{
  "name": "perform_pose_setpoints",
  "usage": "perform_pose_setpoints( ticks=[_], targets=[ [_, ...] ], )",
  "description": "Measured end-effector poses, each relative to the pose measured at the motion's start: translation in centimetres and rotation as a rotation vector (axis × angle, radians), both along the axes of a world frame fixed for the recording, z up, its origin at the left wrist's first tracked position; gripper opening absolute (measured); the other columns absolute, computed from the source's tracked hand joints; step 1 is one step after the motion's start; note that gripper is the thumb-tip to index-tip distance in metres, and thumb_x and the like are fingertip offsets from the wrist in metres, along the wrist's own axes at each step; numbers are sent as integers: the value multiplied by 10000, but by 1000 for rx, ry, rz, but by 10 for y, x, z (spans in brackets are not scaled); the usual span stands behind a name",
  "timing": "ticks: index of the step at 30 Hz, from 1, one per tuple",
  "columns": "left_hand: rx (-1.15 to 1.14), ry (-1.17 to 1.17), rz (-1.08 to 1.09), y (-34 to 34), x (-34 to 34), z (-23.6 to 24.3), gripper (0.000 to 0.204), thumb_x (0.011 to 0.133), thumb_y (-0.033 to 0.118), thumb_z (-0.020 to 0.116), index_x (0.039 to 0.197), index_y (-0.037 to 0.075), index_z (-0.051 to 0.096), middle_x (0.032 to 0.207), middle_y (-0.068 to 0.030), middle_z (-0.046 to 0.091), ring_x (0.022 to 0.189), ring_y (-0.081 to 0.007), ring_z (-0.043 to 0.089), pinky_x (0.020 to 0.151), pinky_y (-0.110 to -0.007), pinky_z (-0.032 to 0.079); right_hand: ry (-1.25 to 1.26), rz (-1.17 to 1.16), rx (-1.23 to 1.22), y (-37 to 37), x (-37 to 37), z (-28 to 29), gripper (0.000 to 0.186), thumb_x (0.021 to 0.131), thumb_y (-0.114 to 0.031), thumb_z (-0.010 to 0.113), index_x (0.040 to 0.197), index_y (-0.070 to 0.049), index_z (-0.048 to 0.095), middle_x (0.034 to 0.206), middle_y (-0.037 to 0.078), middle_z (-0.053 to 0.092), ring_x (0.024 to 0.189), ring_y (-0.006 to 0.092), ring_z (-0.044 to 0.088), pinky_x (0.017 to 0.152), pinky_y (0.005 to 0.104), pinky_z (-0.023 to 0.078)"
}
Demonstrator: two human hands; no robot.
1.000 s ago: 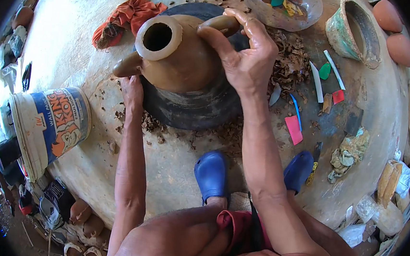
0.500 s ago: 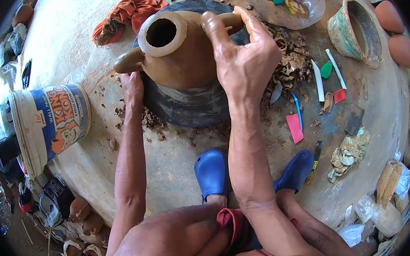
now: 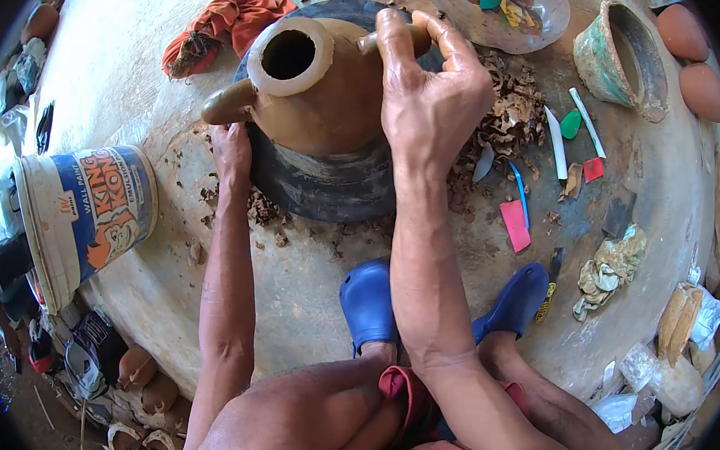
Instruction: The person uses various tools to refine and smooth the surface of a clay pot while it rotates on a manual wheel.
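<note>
A brown clay jar [image 3: 335, 113] with a round open mouth and two side handles stands on a black round turntable [image 3: 320, 192]. My right hand [image 3: 434, 95] has its thumb and fingers closed around the jar's right handle [image 3: 374, 44], and the fingers look wet. My left hand [image 3: 230, 151] is low beside the jar, just below the left handle [image 3: 229, 103], at the turntable's edge. Its fingertips are hidden, so their grip does not show.
Clay shavings [image 3: 518, 102] lie right of the turntable, near white strips [image 3: 557, 143] and coloured scraps. A green-crusted basin [image 3: 622, 64] and a clear plastic bowl [image 3: 545, 20] stand far right. An orange cloth [image 3: 233, 16] lies far left, a paint bucket [image 3: 94, 213] nearer left.
My right thumb has slid along the right handle, away from the jar's body, baring more of the handle. My left hand stays in about the same place.
</note>
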State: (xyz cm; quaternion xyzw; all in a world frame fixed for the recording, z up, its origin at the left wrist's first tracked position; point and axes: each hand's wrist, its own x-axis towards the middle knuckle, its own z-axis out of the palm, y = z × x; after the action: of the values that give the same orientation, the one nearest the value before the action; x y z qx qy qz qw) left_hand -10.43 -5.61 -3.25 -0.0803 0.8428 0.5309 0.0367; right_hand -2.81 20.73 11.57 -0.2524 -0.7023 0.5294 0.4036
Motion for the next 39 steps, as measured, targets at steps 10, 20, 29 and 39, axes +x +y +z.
perform_pose_setpoints(
  ticks=[10, 20, 29, 39],
  targets=[
    [-46, -28, -43, 1, -2, 8, 475, 1037, 289, 564, 1411, 15, 670, 1336, -150, 728, 1248, -270, 649, 1074, -410, 476, 180, 159, 84, 27, 14, -40, 758, 790, -376, 981, 1381, -2, 689, 1252, 183, 752, 1191, 278, 702, 992, 414, 547],
    [-24, -12, -54, -4, -5, 10, 441, 1014, 243, 543, 1363, 4, 668, 1267, -136, 723, 1206, -261, 645, 1041, -417, 485, 168, 41, 342, 21, 17, -10, 518, 782, -349, 993, 1048, 6, 726, 941, 81, 708, 833, 220, 694, 766, 368, 571],
    [-30, -11, -57, 7, -3, 19, 481, 1051, 319, 542, 1401, 8, 654, 1365, -185, 700, 1260, -325, 644, 1067, -448, 474, -70, -81, -416, 23, 16, -19, 289, 1014, -268, 772, 935, 5, 823, 729, 18, 721, 682, 79, 578, 649, 267, 417],
    [-42, 36, -75, -5, -12, 2, 469, 1072, 353, 585, 1385, 19, 687, 1318, -141, 737, 1249, -257, 659, 1104, -400, 463, 72, 233, -275, -7, 35, -25, 530, 1179, -409, 457, 1397, 27, 665, 1414, 107, 641, 1282, 189, 603, 1139, 358, 435]
  ],
)
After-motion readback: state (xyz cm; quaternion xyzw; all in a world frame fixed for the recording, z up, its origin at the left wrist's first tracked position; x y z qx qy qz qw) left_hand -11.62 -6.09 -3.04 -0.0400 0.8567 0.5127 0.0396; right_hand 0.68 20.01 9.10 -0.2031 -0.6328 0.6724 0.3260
